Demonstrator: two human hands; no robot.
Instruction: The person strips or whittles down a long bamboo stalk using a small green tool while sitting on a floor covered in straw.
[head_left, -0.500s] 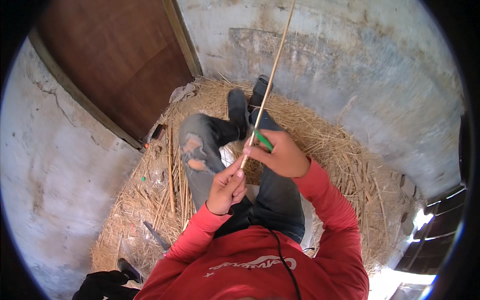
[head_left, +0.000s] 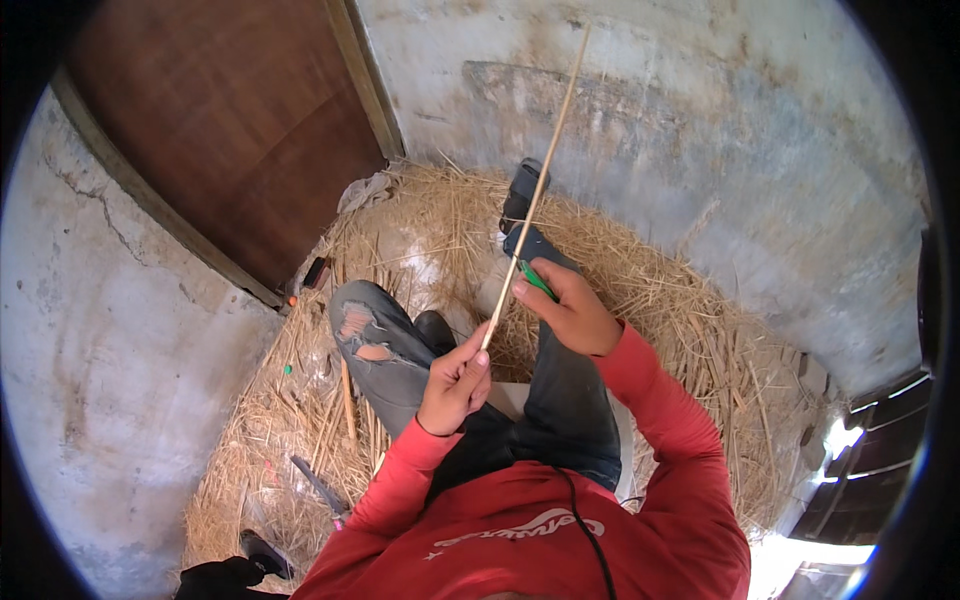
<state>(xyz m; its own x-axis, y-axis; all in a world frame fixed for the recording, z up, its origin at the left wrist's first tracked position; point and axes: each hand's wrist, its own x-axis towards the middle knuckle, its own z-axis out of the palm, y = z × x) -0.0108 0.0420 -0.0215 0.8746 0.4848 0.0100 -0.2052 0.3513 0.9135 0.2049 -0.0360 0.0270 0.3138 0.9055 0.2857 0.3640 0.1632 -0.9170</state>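
Observation:
A long, thin, pale wooden stick (head_left: pixel 549 160) slants from my lap up toward the far wall. My left hand (head_left: pixel 455 385) is closed around its near end, thumb on top. Beside the stick, a little farther out, my right hand (head_left: pixel 568 305) grips a small green-handled tool (head_left: pixel 538 280). Its tip lies right against or very near the stick; I cannot tell whether they touch. The right thumb is close to the stick too. Both hands are above my spread legs in torn dark jeans.
Straw and cut stalks (head_left: pixel 700 340) cover the floor around me. A long blade (head_left: pixel 318 485) lies at my left, near a dark shoe (head_left: pixel 265 553). A brown door (head_left: pixel 240 130) and plastered walls (head_left: pixel 720 130) enclose the far side. Small dark (head_left: pixel 316 272) and green items (head_left: pixel 288 369) lie left.
My left leg has drawn back and its knee has moved left. The stick's far tip now shows lower in view. My right hand has shifted slightly right and away from my left hand.

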